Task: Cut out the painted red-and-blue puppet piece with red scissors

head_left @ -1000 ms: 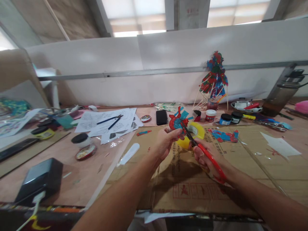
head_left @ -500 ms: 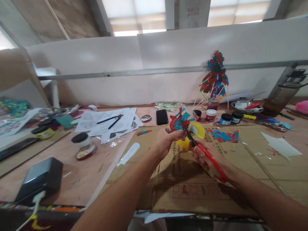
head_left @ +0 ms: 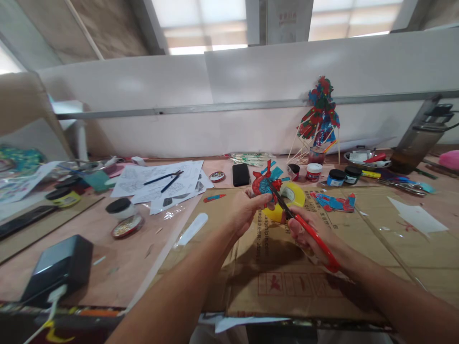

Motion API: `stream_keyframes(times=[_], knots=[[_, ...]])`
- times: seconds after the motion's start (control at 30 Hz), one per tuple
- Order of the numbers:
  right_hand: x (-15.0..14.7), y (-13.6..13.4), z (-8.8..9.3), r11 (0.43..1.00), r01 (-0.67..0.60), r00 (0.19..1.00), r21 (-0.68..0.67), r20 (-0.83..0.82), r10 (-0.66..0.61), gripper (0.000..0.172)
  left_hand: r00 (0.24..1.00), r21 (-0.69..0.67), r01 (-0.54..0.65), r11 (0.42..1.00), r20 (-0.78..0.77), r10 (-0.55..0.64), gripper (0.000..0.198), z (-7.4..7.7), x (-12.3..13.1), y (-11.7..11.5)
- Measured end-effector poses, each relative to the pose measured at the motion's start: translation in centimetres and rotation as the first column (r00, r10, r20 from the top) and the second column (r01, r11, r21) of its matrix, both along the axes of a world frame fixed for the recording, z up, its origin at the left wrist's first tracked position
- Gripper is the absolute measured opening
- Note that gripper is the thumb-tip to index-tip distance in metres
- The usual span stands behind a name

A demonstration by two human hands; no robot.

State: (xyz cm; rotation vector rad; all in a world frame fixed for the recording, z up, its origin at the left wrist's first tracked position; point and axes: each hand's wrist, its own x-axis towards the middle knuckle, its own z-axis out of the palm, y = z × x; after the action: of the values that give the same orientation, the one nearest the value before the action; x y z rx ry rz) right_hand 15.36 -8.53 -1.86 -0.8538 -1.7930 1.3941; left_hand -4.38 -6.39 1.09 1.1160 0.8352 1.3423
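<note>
My left hand [head_left: 248,208] pinches a red and blue painted cutout [head_left: 263,184] with several strip-like points, holding it above the cardboard sheet [head_left: 251,296]. Wrapped round the red handles of a pair of scissors [head_left: 311,235] is my right hand [head_left: 304,227]. The dark blades reach up to the right side of the cutout and touch or overlap it; how far they are apart I cannot tell. Just behind the hands lies a roll of yellow tape [head_left: 296,195]. Another red and blue painted cutout [head_left: 333,202] rests to its right, and a small painted strip [head_left: 214,198] to the left.
Painted figures on sticks [head_left: 321,112] stand in a cup at the back right. Paint jars [head_left: 336,178], a black phone-like object [head_left: 240,175] and a bottle [head_left: 418,143] line the back. Drawings [head_left: 138,179] with two pencils lie left. A black box [head_left: 59,270] with a cable sits front left.
Both hands keep nearly the same place, with the scissors still at the cutout's right side. Only a very slight shift of the whole view shows.
</note>
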Motion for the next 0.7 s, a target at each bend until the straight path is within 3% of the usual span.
stream_keyframes(times=[0.37, 0.7], knots=[[-0.39, -0.10, 0.04, 0.997, 0.033, 0.998, -0.077, -0.049, -0.036, 0.048, 0.997, -0.086, -0.029, 0.996, 0.064, 0.035, 0.026, -0.32, 0.30, 0.03], [-0.58, -0.37, 0.40, 0.996, 0.031, 0.998, -0.088, -0.054, -0.036, 0.050, 0.998, -0.081, -0.047, 0.996, 0.039, 0.050, 0.030, -0.21, 0.25, 0.06]])
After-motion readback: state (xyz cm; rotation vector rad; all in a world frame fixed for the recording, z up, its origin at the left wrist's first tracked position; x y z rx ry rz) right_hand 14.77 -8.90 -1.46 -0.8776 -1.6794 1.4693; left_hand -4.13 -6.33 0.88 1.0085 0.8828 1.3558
